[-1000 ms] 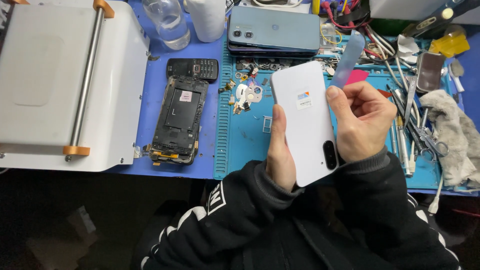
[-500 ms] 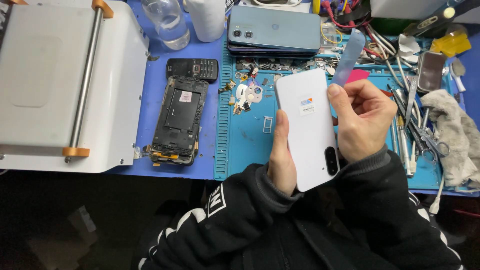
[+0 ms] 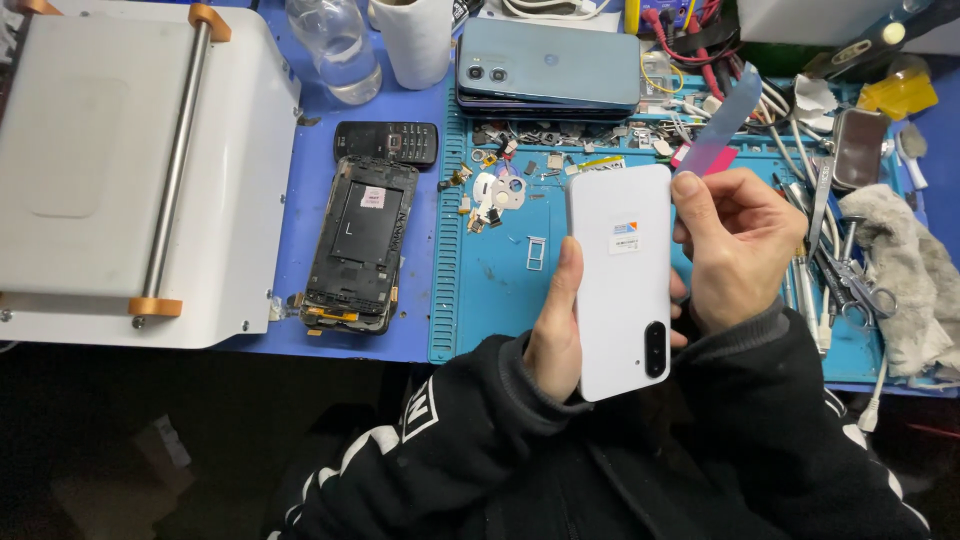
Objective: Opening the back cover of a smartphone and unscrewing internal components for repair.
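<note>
A white laminating machine (image 3: 120, 170) with a metal roller bar occupies the left of the blue table (image 3: 320, 210). Beside it lies an opened phone frame (image 3: 360, 245) (internals exposed), with a small black keypad phone (image 3: 387, 143) just above it. A clear bottle (image 3: 335, 45) and a white paper roll (image 3: 412, 38) stand at the far edge. On the teal work mat (image 3: 490, 280), loose small parts (image 3: 497, 190) lie near a stack of phones (image 3: 550, 65), the topmost blue-grey. Right of the mat: tweezers and tools (image 3: 835, 250), and a grey cloth (image 3: 915, 280).
</note>
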